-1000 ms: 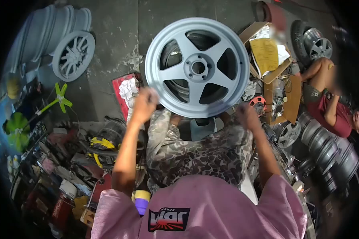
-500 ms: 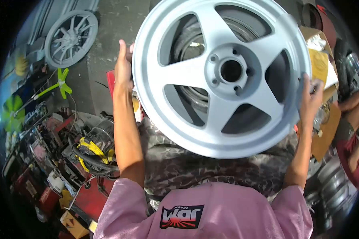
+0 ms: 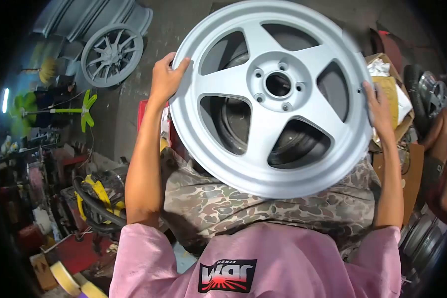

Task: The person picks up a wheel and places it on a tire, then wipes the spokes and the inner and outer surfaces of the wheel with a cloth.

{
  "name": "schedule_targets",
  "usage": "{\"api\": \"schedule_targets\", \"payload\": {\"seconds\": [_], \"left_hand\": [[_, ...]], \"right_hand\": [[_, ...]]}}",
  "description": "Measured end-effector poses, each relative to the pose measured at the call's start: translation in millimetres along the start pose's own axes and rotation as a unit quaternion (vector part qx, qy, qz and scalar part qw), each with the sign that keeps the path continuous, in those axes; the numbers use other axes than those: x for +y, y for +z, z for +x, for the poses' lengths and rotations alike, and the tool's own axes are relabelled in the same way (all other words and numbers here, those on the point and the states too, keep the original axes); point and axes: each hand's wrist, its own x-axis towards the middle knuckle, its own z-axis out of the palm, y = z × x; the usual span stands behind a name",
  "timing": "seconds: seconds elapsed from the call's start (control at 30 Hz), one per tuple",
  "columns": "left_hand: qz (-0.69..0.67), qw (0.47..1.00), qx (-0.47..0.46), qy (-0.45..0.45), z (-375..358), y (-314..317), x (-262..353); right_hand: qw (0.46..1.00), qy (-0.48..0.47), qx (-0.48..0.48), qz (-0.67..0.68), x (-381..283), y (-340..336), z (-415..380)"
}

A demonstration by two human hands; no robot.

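Note:
A light grey five-spoke wheel rim (image 3: 268,136) is held up above my lap, its face toward me. It has a round centre bore with several lug holes about it. My left hand (image 3: 168,78) grips the upper left edge, thumb over the front lip and fingers around the outside. On the right edge, my right hand (image 3: 381,109) holds the lip, with part of its fingers hidden behind. Through the gaps between the spokes, a dark round tyre or ring (image 3: 233,124) shows below the rim.
A multi-spoke grey wheel (image 3: 112,54) stands at the upper left near a green fan (image 3: 87,111). Tools and a black hose (image 3: 102,208) crowd the left. At right are an open carton (image 3: 407,119), more wheels (image 3: 434,92) and another person's limb (image 3: 439,134).
My left hand has gone from stretched fingers beside the rim to gripping its edge, thumb on the front. The rim's face has tilted and its hub sits slightly further left. My view has shifted.

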Motion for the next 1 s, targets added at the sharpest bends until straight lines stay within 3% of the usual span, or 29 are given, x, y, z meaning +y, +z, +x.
{"api": "schedule_targets", "payload": {"seconds": [0.03,0.13,0.23,0.27,0.3,0.37,0.4,0.47,0.5,0.57,1.0], "left_hand": [[-0.012,1.0,0.013,0.016,3,1,1],[0.153,0.986,0.069,0.023,1,8,6],[0.145,0.986,0.057,0.062,3,6,-4],[0.105,0.994,-0.01,0.021,5,-4,-2],[0.105,0.994,-0.008,0.021,1,-10,-4],[-0.11,0.989,-0.091,-0.032,-3,-19,-11],[-0.108,0.989,-0.092,-0.03,-2,-21,-18],[-0.132,0.99,0.01,0.037,-6,-19,-22],[-0.132,0.991,0.01,0.036,-9,-20,-20],[-0.01,0.994,0.092,0.061,-18,-25,-10],[0.028,0.989,0.115,0.087,-14,-21,-2]], "right_hand": [[1.0,-0.005,0.0,-0.009,0,2,1],[0.998,-0.05,0.028,-0.015,16,19,10],[0.998,-0.064,0.024,0.006,-7,9,17],[0.998,-0.046,0.003,0.039,-13,9,11],[0.998,-0.048,0.003,0.04,-9,8,12],[0.998,-0.059,-0.008,0.013,-1,8,12],[0.998,-0.058,-0.006,0.014,-1,4,9],[0.997,-0.067,-0.024,0.03,0,-4,4],[0.997,-0.067,-0.025,0.03,3,-3,2],[0.994,-0.082,-0.004,0.067,9,-2,4],[0.992,-0.015,-0.055,0.117,1,-6,9]]}}
